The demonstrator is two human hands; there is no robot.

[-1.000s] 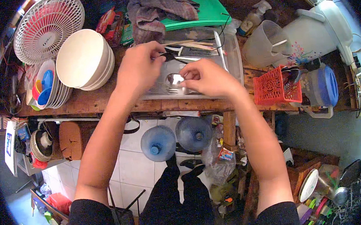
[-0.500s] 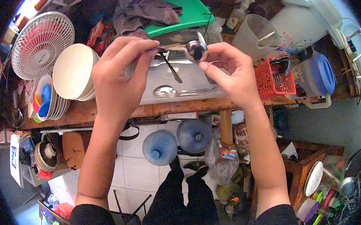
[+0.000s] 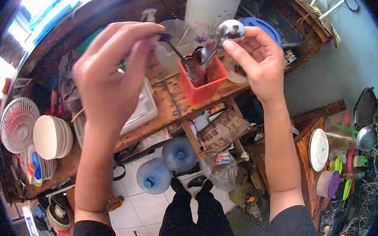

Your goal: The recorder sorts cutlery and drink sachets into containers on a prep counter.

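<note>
Clock hours taken about the red basket, twelve toward the far side. Item: red basket (image 3: 207, 90), upright on the wooden worktop (image 3: 167, 93), holding several upright pieces of dark-handled cutlery. Left hand (image 3: 113, 75), at nine o'clock, raised above the worktop and slightly blurred: thumb and fingertips pinched on the upper end of a dark utensil (image 3: 175, 49), slender, slanting down from eleven o'clock toward the basket; whether its lower end is inside or only in front cannot be told. Right hand (image 3: 260, 65), at three o'clock: thumb and fingers closed on the bowl end of a silver spoon (image 3: 230, 29), polished, bowl at one o'clock, handle pointing down toward the basket mouth; contact with the cutlery there is unclear. Surroundings on the worktop: pale dispenser (image 3: 211, 4), large, at twelve; blue lid (image 3: 261, 27), round, at two, partly behind the right hand; clear plastic tray (image 3: 146, 105), at eight, partly covered by the left hand and forearm; stack of cream bowls (image 3: 48, 136), nested and tilted, at eight, farther off; white openwork basket (image 3: 20, 125), round, between eight and nine, beside the bowls. Below: two blue water bottles (image 3: 153, 177), side by side on white floor tiles (image 3: 149, 208), at seven.
</note>
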